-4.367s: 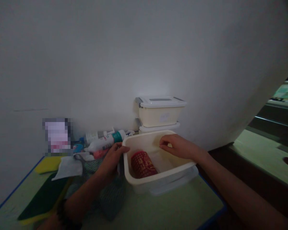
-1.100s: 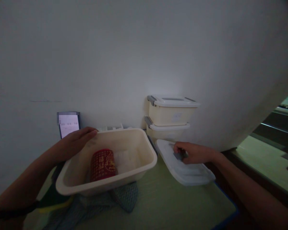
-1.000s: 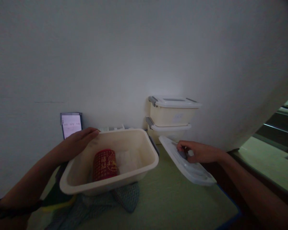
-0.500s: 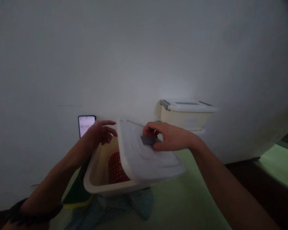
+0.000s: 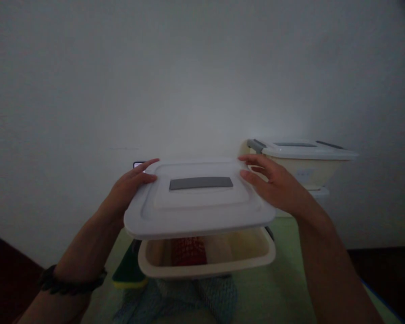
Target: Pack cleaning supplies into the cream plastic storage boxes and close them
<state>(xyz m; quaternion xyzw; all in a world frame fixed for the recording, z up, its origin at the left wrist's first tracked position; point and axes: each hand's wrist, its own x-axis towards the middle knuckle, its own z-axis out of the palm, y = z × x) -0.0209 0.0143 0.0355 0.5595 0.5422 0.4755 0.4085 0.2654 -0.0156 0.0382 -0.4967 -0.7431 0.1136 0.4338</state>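
Note:
A white plastic lid [image 5: 202, 213] with a grey handle [image 5: 201, 183] is held level above a cream storage box [image 5: 209, 271]. My left hand [image 5: 131, 184] grips the lid's left edge, thumb on top. At the opposite edge, my right hand [image 5: 270, 180] holds it the same way, its thumb near the corner. Through the gap at the front, a red item with pale markings [image 5: 189, 252] shows inside the box; the rest of the contents is hidden under the lid.
A second lidded box [image 5: 303, 166] stands against the wall at right. A phone [image 5: 138, 164] peeks out behind my left hand. A green and yellow sponge [image 5: 130, 272] and a blue-grey cloth [image 5: 189, 299] lie in front on the green tabletop [image 5: 273, 288].
The lid has gone from tilted, held by its handle in my right hand, to level over the box. My left hand has taken its left edge, and my right hand has shifted to the right edge.

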